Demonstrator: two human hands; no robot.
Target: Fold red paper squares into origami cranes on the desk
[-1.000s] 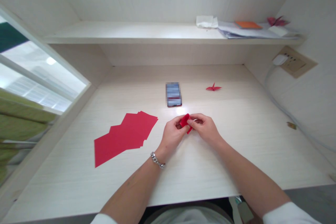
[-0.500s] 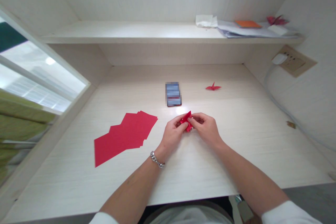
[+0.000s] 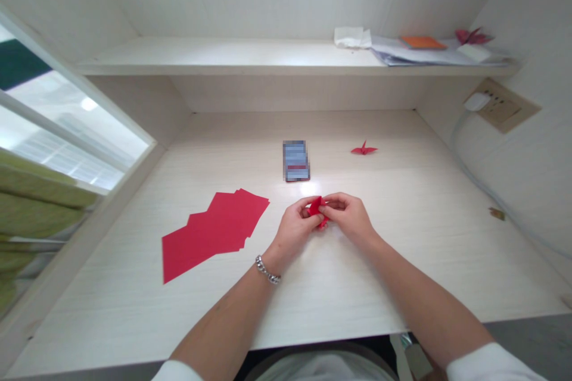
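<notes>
A small fold is being pinched into the red origami piece point(image 3: 317, 209), clamped between left hand point(image 3: 292, 227) and right hand point(image 3: 351, 217); at ten o'clock lie the red paper sheets point(image 3: 214, 232). Firm creasing is judged needed next.

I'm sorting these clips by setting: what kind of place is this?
Probably a study or office desk nook: a pale wooden desk with a shelf of papers above, a wall socket, and a window alongside.

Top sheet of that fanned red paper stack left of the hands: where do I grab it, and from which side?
Probably the far right corner of the red paper stack, coming from the right. The sheets lie flat and fanned on the desk, and that corner points toward the left hand with bare desk around it.
</notes>
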